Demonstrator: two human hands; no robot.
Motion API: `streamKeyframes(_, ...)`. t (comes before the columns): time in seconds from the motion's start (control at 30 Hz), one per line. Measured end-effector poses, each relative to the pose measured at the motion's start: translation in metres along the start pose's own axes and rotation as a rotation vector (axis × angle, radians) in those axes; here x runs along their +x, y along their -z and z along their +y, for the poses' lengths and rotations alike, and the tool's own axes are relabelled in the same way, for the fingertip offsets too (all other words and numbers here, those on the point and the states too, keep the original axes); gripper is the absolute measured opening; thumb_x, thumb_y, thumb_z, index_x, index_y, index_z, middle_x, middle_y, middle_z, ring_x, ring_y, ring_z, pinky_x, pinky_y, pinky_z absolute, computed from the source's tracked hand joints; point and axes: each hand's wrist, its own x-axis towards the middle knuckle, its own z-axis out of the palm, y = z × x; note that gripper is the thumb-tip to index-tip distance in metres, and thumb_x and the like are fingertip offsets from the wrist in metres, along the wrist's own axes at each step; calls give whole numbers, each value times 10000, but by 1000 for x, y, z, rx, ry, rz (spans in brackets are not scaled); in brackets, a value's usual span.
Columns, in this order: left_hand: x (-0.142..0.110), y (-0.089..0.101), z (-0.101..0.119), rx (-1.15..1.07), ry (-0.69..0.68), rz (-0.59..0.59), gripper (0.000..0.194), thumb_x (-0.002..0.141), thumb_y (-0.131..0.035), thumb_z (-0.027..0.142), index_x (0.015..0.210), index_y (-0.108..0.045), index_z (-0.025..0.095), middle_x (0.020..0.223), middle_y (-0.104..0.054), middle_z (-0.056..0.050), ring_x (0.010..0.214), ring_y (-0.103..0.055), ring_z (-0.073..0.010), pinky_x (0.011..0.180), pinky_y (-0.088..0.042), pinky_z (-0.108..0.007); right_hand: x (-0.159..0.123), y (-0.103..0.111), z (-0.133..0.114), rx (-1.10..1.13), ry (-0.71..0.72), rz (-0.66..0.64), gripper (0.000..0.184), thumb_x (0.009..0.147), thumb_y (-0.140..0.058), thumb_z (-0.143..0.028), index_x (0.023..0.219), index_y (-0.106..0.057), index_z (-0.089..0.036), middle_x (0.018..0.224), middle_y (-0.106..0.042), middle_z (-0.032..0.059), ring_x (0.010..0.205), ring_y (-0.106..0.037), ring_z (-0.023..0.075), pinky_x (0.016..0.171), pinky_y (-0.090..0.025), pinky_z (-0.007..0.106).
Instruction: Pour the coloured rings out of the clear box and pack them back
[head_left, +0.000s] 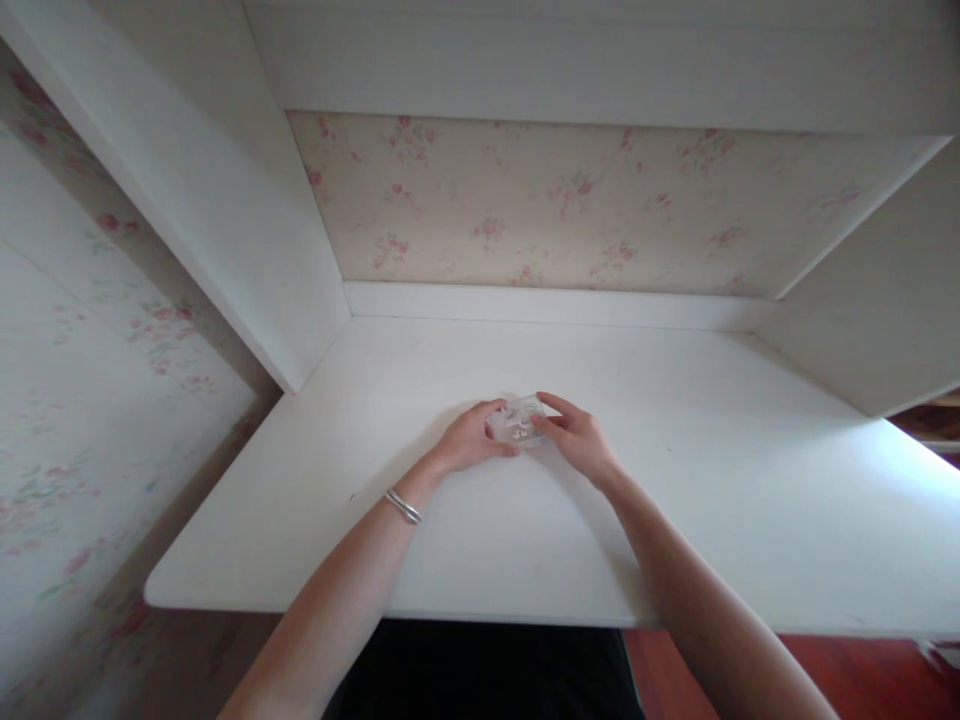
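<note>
A small clear plastic box (519, 424) is held between my two hands over the middle of the white desk. Pale small pieces show through it, too small to name. My left hand (474, 437) grips its left end, thumb along the near side and fingers at the far side. From the right, my right hand (576, 436) pinches the other end, with a fingertip at the far right corner and the thumb on the top face. Whether the box touches the desk top I cannot tell.
The white desk top (525, 550) runs to a rounded front left corner. A white side panel (225, 200) rises at the left and another panel (847, 300) at the right. Behind is flowered wallpaper (525, 200), with a white overhead board (600, 70) above it.
</note>
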Motion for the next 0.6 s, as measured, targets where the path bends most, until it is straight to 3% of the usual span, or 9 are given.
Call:
streamKeyframes(0.1,0,0,0,-106,30,13,869,564,-788,395,1334,-421,228,1239,-540,-78,654,-517,-85,603,-449,-225,4,7,1,229,-92,6,559,718,-668,-438,1212,-567,-198,931,-703,83,770,-658,195,694,-522,316)
streamKeyframes(0.2,0,0,-2,-159,59,43,767,642,-741,362,1326,-424,223,1249,-539,-72,653,-517,-72,597,-450,-209,15,28,9,329,-126,131,508,698,-699,-374,1159,-593,-190,1121,-640,97,855,-651,188,724,-535,308)
streamKeyframes(0.4,-1,1,0,-26,26,15,348,782,-595,354,1082,-624,181,1020,-666,-40,821,-601,-133,745,-476,-240,48,114,49,306,-279,414,471,668,-703,-221,1125,-605,-162,983,-673,112,764,-660,177,688,-563,307)
streamKeyframes(0.6,0,1,0,79,3,-13,280,812,-547,355,1013,-657,195,994,-689,-32,873,-620,-148,790,-481,-256,52,183,97,196,-376,558,376,631,-654,-162,1007,-653,-188,1000,-655,111,747,-647,196,590,-557,302)
